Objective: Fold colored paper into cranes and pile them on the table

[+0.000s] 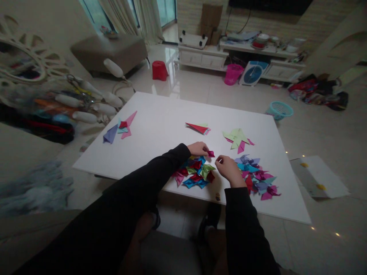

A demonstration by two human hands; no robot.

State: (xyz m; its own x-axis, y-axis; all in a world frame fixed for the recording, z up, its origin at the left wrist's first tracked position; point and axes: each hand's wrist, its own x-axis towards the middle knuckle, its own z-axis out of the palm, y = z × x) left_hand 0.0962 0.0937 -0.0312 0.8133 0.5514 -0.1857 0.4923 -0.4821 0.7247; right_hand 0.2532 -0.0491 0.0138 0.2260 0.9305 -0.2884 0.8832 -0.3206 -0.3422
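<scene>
A small magenta folded paper piece (211,154) is pinched in the fingers of my left hand (198,148), just above the white table. Facing it, my right hand (229,170) has thumb and fingertips drawn together, a small gap from that piece; whether anything sits between them is too small to see. Under and in front of my left hand lies a pile of colourful folded papers (196,178) in blue, red, green and pink. Beside my right hand, partly covered by it, spreads a second heap of folded papers (262,177) in purple, blue and magenta.
On the white table (160,114) lie a red folded paper triangle (197,128), a pale green pinwheel-like paper shape (237,138) and several folded papers (123,126) at far left. A lamp (106,103) stands by the left edge, a teal basket (279,110) by the right corner.
</scene>
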